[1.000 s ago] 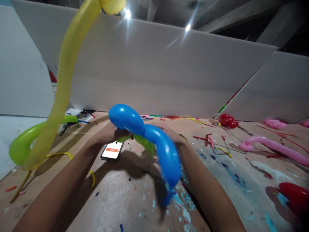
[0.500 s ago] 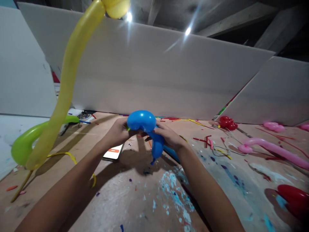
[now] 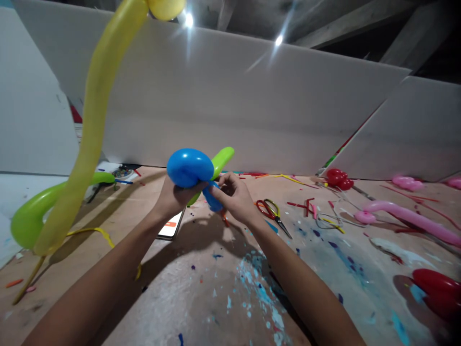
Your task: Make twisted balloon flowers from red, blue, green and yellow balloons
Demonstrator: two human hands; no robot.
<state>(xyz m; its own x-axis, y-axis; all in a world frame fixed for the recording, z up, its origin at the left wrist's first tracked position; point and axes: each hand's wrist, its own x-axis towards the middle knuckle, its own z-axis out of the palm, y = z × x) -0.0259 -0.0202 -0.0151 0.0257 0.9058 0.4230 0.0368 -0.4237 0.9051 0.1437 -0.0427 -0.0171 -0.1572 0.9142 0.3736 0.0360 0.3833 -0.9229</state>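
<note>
Blue balloon (image 3: 189, 166), one: bent round; we hold it above the counter (image 3: 165, 298), our left hand (image 3: 170, 198) closed on its underside, our right hand (image 3: 236, 198) half curled, pinching its lower segment. Green balloon (image 3: 224, 161), one: partly behind the blue, tip angled up. Phone (image 3: 170, 230), lit, near our left hand. Scissors (image 3: 272, 211), right of our right hand.

Pale panels (image 3: 234, 105) under a dark, beamed ceiling (image 3: 257, 17)
Two bright lights (image 3: 278, 40) glare overhead; the brown work surface (image 3: 169, 302) is paint-spattered.
</note>
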